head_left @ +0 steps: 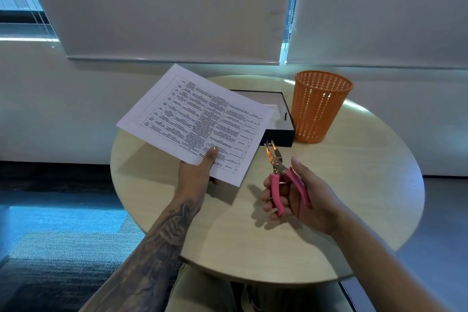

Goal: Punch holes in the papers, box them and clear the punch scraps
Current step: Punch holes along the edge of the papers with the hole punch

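Pink-handled hole punch (281, 177) sits in the right hand (301, 197), its metal, copper-toned nose pointing away from the person toward the box; the two handles are spread apart, one lying against the curled fingers and the other against the palm, so this grip is closed loosely on the tool without squeezing it. The punch is held above the round, pale wood-grain desk (354, 185), just beside the near right corner of the paper.

The left hand (197, 172), on a tattooed forearm, holds the paper (195, 121) by its near edge, thumb on top and fingers underneath, clasping the sheet. The paper is white, printed with a dense table of small dark text in ruled rows and columns, too small to read. It is lifted off the desk and tilted, its far corner reaching past the desk's edge, and it casts a shadow on the wood below. Whether it is one sheet or several cannot be told.

Behind the paper, partly hidden by it, lies an open shallow black box (278, 132) with a pale interior. Touching or just beside its right side stands an upright orange mesh bin (319, 106)
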Available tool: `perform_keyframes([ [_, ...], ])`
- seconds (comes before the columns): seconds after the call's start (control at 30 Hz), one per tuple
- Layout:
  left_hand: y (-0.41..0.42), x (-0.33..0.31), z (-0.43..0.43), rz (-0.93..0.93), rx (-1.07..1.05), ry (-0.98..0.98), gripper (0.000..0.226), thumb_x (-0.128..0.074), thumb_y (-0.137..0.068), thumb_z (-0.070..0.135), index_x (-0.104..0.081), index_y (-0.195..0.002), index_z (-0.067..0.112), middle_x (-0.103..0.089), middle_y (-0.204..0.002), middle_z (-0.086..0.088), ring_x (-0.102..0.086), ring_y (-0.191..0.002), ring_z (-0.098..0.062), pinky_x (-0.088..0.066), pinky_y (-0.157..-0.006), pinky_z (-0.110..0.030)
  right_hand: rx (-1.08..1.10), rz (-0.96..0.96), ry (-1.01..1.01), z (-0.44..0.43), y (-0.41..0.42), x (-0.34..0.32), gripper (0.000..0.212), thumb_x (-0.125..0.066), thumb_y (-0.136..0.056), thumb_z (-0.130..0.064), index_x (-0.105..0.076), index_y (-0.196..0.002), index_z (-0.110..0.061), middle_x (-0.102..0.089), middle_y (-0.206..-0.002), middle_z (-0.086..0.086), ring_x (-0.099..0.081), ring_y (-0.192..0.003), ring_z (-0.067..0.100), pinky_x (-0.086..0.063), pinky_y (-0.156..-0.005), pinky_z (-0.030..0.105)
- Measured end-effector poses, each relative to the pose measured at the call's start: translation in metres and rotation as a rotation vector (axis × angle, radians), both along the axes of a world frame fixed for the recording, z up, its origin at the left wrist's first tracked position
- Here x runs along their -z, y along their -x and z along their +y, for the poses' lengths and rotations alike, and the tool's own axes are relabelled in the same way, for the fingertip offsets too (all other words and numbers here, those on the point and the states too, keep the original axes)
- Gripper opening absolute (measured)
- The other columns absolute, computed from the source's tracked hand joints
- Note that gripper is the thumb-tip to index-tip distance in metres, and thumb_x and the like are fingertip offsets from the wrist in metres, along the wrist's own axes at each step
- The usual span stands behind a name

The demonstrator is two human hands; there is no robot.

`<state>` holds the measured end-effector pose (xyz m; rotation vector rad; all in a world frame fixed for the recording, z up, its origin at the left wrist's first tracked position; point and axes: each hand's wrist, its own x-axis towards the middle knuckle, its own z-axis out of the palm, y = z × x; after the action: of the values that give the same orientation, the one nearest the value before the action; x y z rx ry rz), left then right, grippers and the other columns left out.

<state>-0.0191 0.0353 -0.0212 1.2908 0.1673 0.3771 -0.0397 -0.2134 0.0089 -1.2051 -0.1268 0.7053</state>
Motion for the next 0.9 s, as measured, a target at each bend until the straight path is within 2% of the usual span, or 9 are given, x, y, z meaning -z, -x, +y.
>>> perform_keyframes([
  [0.07,-0.001,0.001,0.001,0.011,-0.008,0.005,0.023,-0.075,-0.090,0.028,-0.068,-0.111,0.034,-0.078,-0.104,0.005,-0.073,-0.095,-0.026,-0.059,-0.073,-0.046,-0.063,0.010,0.012,-0.002,-0.001,-0.001,0.068,-0.038,-0.097,-0.057,-0.067,-0.112,0.002,-0.071,-0.106,0.028,-0.073,-0.087,0.037,-0.059,-0.072,0.046],
  [0.13,-0.001,0.001,0.001,0.034,-0.026,0.006,0.022,-0.076,-0.089,0.029,-0.068,-0.110,0.029,-0.078,-0.095,0.000,-0.068,-0.077,-0.028,-0.056,-0.056,-0.037,-0.126,0.021,0.031,-0.006,-0.004,-0.003,0.065,-0.041,-0.097,-0.055,-0.067,-0.116,0.002,-0.070,-0.109,0.027,-0.072,-0.092,0.039,-0.056,-0.079,0.050],
  [0.2,-0.002,0.001,0.001,0.058,-0.026,0.000,0.029,-0.076,-0.089,0.029,-0.067,-0.116,0.021,-0.077,-0.092,-0.006,-0.062,-0.061,-0.023,-0.047,-0.044,-0.028,-0.190,0.031,0.068,-0.009,-0.008,-0.006,0.061,-0.043,-0.097,-0.053,-0.068,-0.115,0.000,-0.069,-0.105,0.025,-0.069,-0.090,0.038,-0.052,-0.084,0.053],
  [0.3,-0.002,-0.002,0.000,0.114,-0.026,-0.012,0.023,-0.073,-0.091,0.025,-0.068,-0.108,0.009,-0.074,-0.079,-0.006,-0.050,-0.042,-0.017,-0.042,-0.037,-0.024,-0.261,-0.015,0.201,-0.008,-0.011,-0.013,0.058,-0.042,-0.098,-0.050,-0.065,-0.111,0.001,-0.066,-0.094,0.021,-0.066,-0.078,0.034,-0.056,-0.075,0.047],
  [0.43,-0.006,-0.001,-0.002,0.132,-0.014,-0.013,0.007,-0.073,-0.092,0.020,-0.069,-0.094,0.014,-0.076,-0.079,-0.007,-0.048,-0.041,-0.017,-0.041,-0.035,-0.024,-0.276,-0.129,0.444,0.000,-0.011,-0.017,0.052,-0.052,-0.093,-0.045,-0.065,-0.104,0.004,-0.066,-0.083,0.019,-0.062,-0.068,0.032,-0.056,-0.065,0.042],
  [0.53,-0.010,0.002,0.000,0.177,-0.022,-0.027,0.011,-0.074,-0.091,0.023,-0.069,-0.095,0.014,-0.078,-0.089,-0.013,-0.047,-0.041,-0.018,-0.042,-0.037,-0.025,-0.269,-0.233,0.569,0.002,-0.011,-0.016,0.037,-0.054,-0.098,-0.031,-0.066,-0.099,0.004,-0.069,-0.082,0.024,-0.066,-0.072,0.037,-0.055,-0.068,0.044],
  [0.6,-0.012,0.002,0.001,0.188,-0.023,-0.028,0.014,-0.075,-0.090,0.023,-0.069,-0.096,0.012,-0.078,-0.091,-0.015,-0.047,-0.042,-0.019,-0.043,-0.038,-0.025,-0.268,-0.254,0.602,0.002,-0.011,-0.017,0.039,-0.057,-0.095,-0.032,-0.066,-0.100,0.006,-0.069,-0.082,0.026,-0.067,-0.073,0.039,-0.054,-0.070,0.046],
  [0.77,-0.014,0.001,0.000,0.209,-0.027,-0.038,0.011,-0.074,-0.090,0.021,-0.069,-0.089,0.011,-0.076,-0.079,-0.010,-0.045,-0.039,-0.017,-0.041,-0.037,-0.024,-0.260,-0.263,0.646,0.005,-0.011,-0.020,0.035,-0.052,-0.103,-0.025,-0.066,-0.099,0.006,-0.069,-0.079,0.024,-0.066,-0.071,0.037,-0.056,-0.068,0.044],
  [0.9,-0.015,0.000,0.000,0.212,-0.027,-0.047,0.011,-0.074,-0.091,0.021,-0.068,-0.087,0.012,-0.075,-0.081,-0.013,-0.045,-0.039,-0.017,-0.041,-0.038,-0.024,-0.242,-0.271,0.651,0.006,-0.011,-0.020,0.034,-0.053,-0.102,-0.025,-0.067,-0.097,0.005,-0.069,-0.079,0.022,-0.065,-0.070,0.037,-0.056,-0.069,0.046],
])
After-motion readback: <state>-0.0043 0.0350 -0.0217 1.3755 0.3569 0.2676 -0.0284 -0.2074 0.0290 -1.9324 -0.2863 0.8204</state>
